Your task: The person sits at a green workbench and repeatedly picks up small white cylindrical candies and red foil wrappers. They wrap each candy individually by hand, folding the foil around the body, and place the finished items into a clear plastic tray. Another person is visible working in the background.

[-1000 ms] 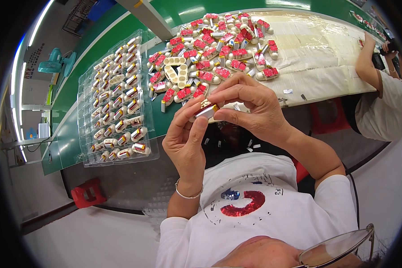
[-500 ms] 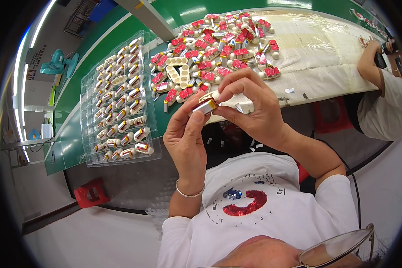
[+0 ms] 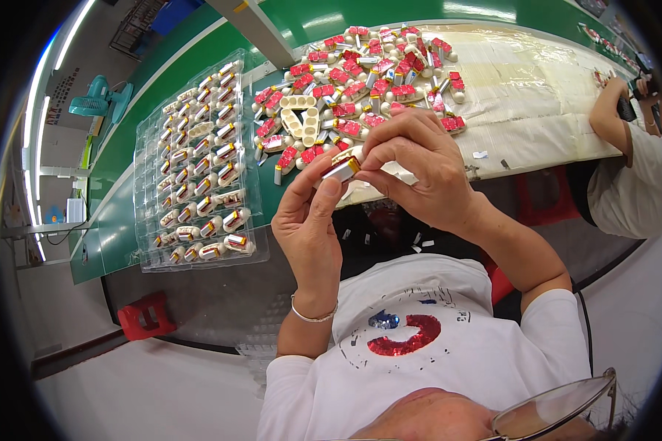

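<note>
Small silver block with the gold end [image 3: 343, 170] sits pinched between both my hands, held up in front of my chest above the near edge of the green bench [image 3: 198, 88]. My left hand [image 3: 309, 220] has its grip pressed on the lower end, thumb against fingers; my right hand [image 3: 423, 173] pinches the upper end. It looks light, rigid and smooth-skinned, likely slippery, so I'd hold the flat sides, not the ends.
</note>
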Tool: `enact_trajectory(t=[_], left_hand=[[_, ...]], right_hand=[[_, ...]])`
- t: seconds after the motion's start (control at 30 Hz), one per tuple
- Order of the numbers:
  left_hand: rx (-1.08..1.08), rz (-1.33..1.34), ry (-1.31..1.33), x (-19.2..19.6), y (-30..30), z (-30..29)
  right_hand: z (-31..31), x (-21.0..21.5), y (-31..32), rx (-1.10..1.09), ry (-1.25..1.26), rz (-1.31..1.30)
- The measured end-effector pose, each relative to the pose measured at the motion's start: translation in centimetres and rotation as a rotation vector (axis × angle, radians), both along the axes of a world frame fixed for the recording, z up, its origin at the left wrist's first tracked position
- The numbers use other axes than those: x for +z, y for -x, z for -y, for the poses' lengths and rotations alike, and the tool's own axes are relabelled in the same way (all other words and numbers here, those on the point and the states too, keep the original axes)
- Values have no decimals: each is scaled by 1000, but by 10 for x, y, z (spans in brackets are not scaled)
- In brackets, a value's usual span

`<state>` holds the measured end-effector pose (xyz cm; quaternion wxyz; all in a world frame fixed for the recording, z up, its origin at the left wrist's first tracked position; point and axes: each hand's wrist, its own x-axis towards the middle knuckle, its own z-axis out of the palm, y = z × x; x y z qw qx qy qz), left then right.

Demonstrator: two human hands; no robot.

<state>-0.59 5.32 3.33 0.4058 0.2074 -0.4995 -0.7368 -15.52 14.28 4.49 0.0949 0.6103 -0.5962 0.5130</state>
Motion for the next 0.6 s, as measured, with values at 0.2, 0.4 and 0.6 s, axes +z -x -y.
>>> enact_trajectory(t=[0.2, 0.4, 0.6], left_hand=[[-5, 9, -4, -1, -1, 6], [51, 10, 98, -3, 0, 11], [61, 9, 70, -2, -1, 14]], right_hand=[[7, -3, 9, 140, -71, 5], [4, -1, -6, 86, -199, 278], [4, -1, -9, 152, -131, 482]])
